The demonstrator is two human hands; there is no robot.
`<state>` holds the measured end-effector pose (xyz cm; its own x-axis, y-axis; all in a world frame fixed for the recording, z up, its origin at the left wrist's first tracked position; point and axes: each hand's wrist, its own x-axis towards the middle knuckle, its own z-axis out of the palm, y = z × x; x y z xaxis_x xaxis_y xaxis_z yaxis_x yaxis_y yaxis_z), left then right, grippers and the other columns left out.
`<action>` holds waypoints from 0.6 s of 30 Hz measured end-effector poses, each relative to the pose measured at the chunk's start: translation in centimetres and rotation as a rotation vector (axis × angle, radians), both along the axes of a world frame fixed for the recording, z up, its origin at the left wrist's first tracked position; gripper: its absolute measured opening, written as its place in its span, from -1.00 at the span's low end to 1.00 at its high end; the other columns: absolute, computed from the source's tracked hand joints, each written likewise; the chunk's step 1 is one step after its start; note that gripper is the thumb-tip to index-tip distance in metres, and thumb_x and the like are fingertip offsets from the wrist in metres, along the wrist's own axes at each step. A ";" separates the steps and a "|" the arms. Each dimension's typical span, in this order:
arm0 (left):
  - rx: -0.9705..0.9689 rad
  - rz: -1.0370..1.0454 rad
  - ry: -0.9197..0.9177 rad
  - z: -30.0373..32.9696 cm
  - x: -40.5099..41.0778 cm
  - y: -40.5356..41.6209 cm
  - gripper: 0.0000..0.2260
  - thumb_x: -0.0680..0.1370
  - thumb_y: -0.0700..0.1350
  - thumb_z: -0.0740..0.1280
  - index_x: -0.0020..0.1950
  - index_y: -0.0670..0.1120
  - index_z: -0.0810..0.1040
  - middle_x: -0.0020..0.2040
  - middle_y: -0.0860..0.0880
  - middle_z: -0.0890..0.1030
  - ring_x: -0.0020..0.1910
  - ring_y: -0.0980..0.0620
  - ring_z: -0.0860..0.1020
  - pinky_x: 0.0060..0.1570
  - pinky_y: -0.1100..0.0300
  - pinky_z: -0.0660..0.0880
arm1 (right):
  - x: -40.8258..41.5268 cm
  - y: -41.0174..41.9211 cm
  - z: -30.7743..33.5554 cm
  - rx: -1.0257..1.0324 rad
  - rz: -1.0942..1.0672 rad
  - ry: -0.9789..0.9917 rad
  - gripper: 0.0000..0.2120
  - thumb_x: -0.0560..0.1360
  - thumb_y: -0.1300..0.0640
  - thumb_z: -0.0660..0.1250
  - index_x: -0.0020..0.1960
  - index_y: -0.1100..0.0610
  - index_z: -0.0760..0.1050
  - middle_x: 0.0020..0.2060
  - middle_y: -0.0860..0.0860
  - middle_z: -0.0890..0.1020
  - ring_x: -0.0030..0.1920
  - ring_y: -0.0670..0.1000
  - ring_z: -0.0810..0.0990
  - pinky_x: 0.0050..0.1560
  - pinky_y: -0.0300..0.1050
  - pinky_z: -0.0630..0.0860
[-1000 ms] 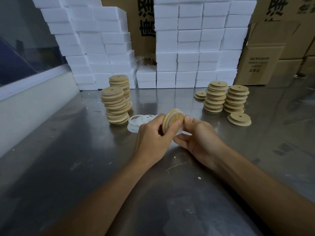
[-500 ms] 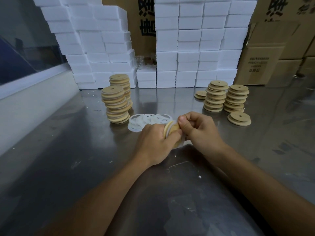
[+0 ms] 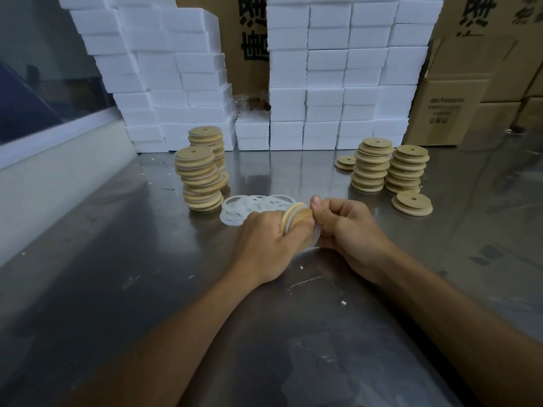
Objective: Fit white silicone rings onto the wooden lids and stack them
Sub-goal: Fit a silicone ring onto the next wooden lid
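Note:
My left hand (image 3: 266,239) grips a round wooden lid (image 3: 296,220) on edge above the steel table (image 3: 147,289). Pressed against the lid's right face, my right hand (image 3: 349,230) curls its fingers round a white silicone ring (image 3: 316,235) at the lid's rim. Loose white rings (image 3: 249,205) lie in a heap just behind my hands. Two stacks of lids with rings (image 3: 199,177) stand at the left. Two stacks of plain lids (image 3: 388,168) stand at the right, with a short pile (image 3: 412,203) in front of them.
Walls of white foam boxes (image 3: 323,83) run along the back of the table. Brown cartons (image 3: 470,83) stand at the back right. A low white ledge (image 3: 58,177) borders the left side. Another plain lid (image 3: 346,163) lies left of the right stacks.
Both hands dropped slightly toward the table with the lid. My right hand went from open fingers beside the lid to curled fingers working the ring at its rim.

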<state>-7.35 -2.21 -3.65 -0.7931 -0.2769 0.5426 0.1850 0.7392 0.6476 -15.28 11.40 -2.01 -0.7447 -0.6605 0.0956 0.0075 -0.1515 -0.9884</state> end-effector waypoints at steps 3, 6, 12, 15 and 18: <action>0.031 0.002 0.024 0.1 -0.1 0.1 -0.41 0.44 0.26 0.17 -0.19 -0.27 0.63 -0.27 -0.20 0.65 -0.23 -0.16 0.61 -0.16 -0.13 0.53 | 0.0 -0.3 0.0 -0.010 -0.042 -0.010 -0.68 0.59 0.09 0.28 -0.26 0.23 0.60 -0.34 0.13 0.66 -0.28 0.06 0.67 -0.21 -0.07 0.64; 0.035 0.005 0.051 0.2 -0.1 0.2 -0.42 0.44 0.25 0.16 -0.21 -0.29 0.62 -0.28 -0.21 0.64 -0.24 -0.16 0.60 -0.15 -0.12 0.52 | -0.1 -0.3 0.0 -0.020 -0.044 -0.031 -0.66 0.53 0.03 0.32 -0.18 0.31 0.61 -0.26 0.21 0.67 -0.23 0.09 0.67 -0.12 -0.03 0.67; 0.029 0.017 0.081 0.1 -0.1 0.0 -0.45 0.47 0.24 0.18 -0.20 -0.25 0.62 -0.29 -0.18 0.63 -0.26 -0.12 0.59 -0.17 -0.12 0.51 | 0.0 -0.2 0.0 0.004 0.004 -0.082 -0.51 0.59 0.01 0.27 0.13 0.50 0.49 0.02 0.38 0.64 0.03 0.26 0.67 0.17 0.12 0.60; 0.033 0.015 0.098 0.1 -0.1 0.1 -0.47 0.48 0.22 0.18 -0.24 -0.25 0.60 -0.34 -0.17 0.60 -0.31 -0.12 0.56 -0.21 -0.11 0.49 | -0.1 -0.2 0.0 0.008 -0.009 -0.090 -0.56 0.59 0.03 0.27 0.06 0.46 0.53 -0.11 0.34 0.64 -0.13 0.15 0.66 0.06 0.02 0.62; 0.062 0.000 0.102 0.0 -0.1 0.1 -0.47 0.48 0.22 0.20 -0.25 -0.26 0.59 -0.35 -0.19 0.59 -0.31 -0.15 0.55 -0.22 -0.12 0.49 | -0.1 -0.3 0.0 -0.012 -0.008 -0.115 -0.60 0.55 0.01 0.30 0.03 0.39 0.57 -0.14 0.24 0.67 -0.15 0.10 0.67 -0.03 -0.05 0.65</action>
